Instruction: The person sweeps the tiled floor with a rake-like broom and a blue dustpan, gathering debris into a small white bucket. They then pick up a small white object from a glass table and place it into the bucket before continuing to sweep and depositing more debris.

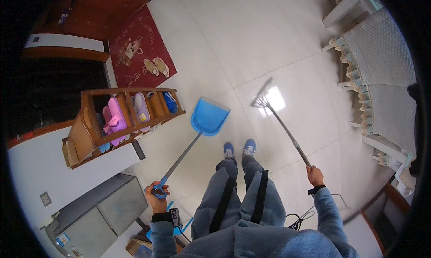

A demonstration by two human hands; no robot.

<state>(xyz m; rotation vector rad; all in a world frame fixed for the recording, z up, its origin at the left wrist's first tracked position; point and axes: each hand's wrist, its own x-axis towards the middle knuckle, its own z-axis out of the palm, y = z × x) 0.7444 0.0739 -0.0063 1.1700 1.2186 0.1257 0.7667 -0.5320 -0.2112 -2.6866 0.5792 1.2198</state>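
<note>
My left hand (156, 197) is closed round the blue grip at the end of a long-handled dustpan (209, 118). The blue pan rests on the tiles ahead and left of my feet, its wide mouth facing away from me. In my right hand (315, 175) is the grey handle of a broom (284, 127), fingers wrapped round it. The broom's head is at the floor, to the right of the dustpan and apart from it, beside a bright reflection. Its bristles look slightly blurred.
A wooden shoe rack (130, 119) with several slippers stands left of the dustpan. Beyond it lies a red doormat (141, 47) bearing a pair of beige shoes (156, 67). At right is a sofa (381, 69) with a quilted, frilled cover. A grey cabinet (101, 217) and black cables (296, 221) are nearby.
</note>
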